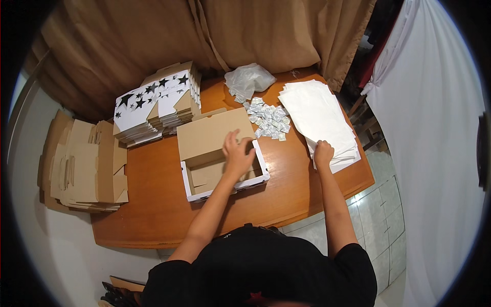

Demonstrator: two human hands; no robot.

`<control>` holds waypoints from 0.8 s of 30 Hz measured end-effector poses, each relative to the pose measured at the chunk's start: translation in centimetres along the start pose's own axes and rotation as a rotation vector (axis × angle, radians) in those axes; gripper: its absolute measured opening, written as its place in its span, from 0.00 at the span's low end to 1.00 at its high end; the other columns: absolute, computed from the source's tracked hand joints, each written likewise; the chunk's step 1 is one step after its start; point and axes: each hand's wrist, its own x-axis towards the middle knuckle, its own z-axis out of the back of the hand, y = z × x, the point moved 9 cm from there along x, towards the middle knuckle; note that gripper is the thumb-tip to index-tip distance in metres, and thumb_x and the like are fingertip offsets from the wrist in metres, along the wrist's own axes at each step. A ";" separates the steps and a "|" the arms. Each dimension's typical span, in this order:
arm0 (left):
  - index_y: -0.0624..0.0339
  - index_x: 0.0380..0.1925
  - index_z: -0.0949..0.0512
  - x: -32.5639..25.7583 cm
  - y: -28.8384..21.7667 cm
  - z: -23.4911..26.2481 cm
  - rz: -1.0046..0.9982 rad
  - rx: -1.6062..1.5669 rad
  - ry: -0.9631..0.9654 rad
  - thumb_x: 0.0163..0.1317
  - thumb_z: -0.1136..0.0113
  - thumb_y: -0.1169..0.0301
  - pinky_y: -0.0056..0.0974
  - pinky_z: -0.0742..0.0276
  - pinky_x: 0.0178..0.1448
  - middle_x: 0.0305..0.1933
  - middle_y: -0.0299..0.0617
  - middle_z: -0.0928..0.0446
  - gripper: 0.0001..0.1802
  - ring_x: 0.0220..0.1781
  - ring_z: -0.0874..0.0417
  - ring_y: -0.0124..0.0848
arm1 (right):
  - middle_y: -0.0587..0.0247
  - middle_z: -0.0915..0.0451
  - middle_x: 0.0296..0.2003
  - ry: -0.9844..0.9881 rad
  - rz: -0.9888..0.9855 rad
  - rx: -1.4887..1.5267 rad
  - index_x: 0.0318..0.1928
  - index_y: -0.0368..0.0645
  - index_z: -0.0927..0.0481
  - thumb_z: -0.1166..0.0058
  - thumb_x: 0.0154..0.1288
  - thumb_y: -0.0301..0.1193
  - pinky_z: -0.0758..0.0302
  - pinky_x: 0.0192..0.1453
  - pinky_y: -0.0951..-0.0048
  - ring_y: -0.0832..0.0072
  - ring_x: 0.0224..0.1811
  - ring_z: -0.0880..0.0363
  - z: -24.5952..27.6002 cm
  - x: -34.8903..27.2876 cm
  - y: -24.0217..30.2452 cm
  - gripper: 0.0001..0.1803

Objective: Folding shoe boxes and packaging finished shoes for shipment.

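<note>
An open cardboard box, white outside and brown inside, stands at the middle of the table with its lid tipped back. Above its opening hovers my left hand, fingers spread and curved, nothing held. To the right lies a stack of white paper sheets, slightly fanned. My right hand is closed at the stack's near left edge, pinching a paper sheet there; how many sheets are between the fingers is hidden. Beyond the box's right side is a pile of small white packets.
A clear plastic bag sits behind the packets. Folded white cardboard with black stars is stacked at the back left. More brown flattened boxes lean at the left edge of the wooden table. Brown curtain hangs behind.
</note>
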 end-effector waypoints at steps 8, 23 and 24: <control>0.49 0.41 0.24 0.8 -8.0 -7.0 -0.347 -0.096 0.209 0.50 0.40 0.64 0.58 0.62 0.67 0.62 0.50 0.41 0.16 0.69 0.53 0.52 | 0.59 0.23 0.20 0.123 0.142 0.138 0.22 0.45 0.25 0.33 0.42 0.43 0.36 0.30 0.64 0.63 0.24 0.23 1.2 0.7 -1.0 0.17; 0.47 0.55 0.31 1.1 -8.3 -24.6 -0.064 -0.220 0.665 0.49 0.39 0.67 0.52 0.39 0.63 0.63 0.53 0.43 0.29 0.63 0.42 0.52 | 0.65 0.26 0.33 0.159 0.263 0.297 0.31 0.50 0.19 0.35 0.41 0.31 0.32 0.42 0.62 0.66 0.42 0.28 4.4 -2.2 -0.5 0.12; 0.44 0.56 0.32 0.7 -9.0 -24.2 -0.120 -0.123 0.685 0.49 0.39 0.67 0.52 0.38 0.62 0.64 0.52 0.45 0.30 0.64 0.42 0.52 | 0.65 0.26 0.36 0.099 0.260 0.362 0.34 0.51 0.19 0.34 0.41 0.31 0.33 0.45 0.60 0.66 0.46 0.29 5.3 -2.4 -0.5 0.15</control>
